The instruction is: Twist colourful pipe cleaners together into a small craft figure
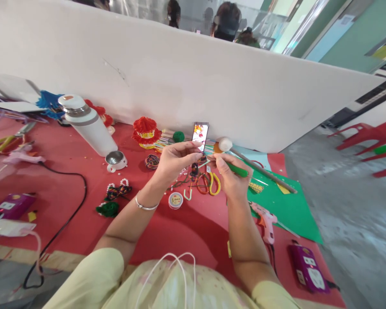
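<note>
My left hand (180, 161) is raised over the middle of the red table, thumb and fingers pinched on something too small to make out. Close to its right, my right hand (233, 174) is closed around a green-handled tool (238, 169), whose thin tip points toward my left fingertips. A lit phone (200, 132) leans upright just behind my hands. Beneath them lie yellow and red scissors (215, 183), dark multicoloured cord and a small bent pale green piece (187, 195). A round spool (175, 200) rests between my forearms.
On the left stand a white bottle (91, 126) and a metal cup (116, 160), near a green yarn bundle (107, 209) and a black cable. A pink glue gun (265, 221), purple power strip (309, 268) and green sheet (296, 210) lie right. A white partition (193, 73) stands behind.
</note>
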`<state>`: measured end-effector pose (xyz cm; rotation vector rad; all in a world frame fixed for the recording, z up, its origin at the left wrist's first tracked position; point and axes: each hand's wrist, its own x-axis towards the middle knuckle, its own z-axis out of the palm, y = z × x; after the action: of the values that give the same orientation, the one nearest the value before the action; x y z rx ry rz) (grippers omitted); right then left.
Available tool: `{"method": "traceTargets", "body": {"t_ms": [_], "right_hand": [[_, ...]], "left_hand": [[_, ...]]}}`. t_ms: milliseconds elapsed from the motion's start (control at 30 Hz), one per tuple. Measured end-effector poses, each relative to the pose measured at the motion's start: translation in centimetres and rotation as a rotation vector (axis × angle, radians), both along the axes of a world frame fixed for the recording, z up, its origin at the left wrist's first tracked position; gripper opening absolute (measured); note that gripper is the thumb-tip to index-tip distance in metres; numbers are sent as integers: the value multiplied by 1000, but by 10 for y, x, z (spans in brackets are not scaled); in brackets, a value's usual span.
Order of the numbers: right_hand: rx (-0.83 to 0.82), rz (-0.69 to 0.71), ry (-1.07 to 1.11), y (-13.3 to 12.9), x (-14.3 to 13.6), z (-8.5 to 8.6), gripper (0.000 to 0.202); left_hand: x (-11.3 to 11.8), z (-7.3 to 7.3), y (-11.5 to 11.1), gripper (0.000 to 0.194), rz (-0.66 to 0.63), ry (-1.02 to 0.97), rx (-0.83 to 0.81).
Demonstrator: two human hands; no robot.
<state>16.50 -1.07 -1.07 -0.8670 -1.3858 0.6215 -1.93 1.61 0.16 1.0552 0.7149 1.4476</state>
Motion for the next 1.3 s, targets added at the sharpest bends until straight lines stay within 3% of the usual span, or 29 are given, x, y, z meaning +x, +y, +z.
{"method": "traceTargets", "body": {"t_ms": [233, 433, 600, 867, 1067, 1300], "right_hand": [[133, 71, -155, 0, 2, 6, 18], [189, 112, -200, 4, 5, 7, 19], [205, 183, -237, 7, 16, 8, 23], [203, 255, -270, 7, 28, 11, 20], [248, 171, -212, 6, 12, 7, 15], [357, 115, -268, 8, 9, 9, 24]], "left_hand": [[-3, -1, 2, 25, 24, 4, -75], [-5, -2, 3, 22, -64, -84, -113], [-8, 0, 4, 18, -167, -3, -83], [-6, -5, 3, 32, -174, 29, -16], [-3, -8, 3, 27, -183, 54, 13], [-2, -3, 1, 27, -234, 5, -28]]}}
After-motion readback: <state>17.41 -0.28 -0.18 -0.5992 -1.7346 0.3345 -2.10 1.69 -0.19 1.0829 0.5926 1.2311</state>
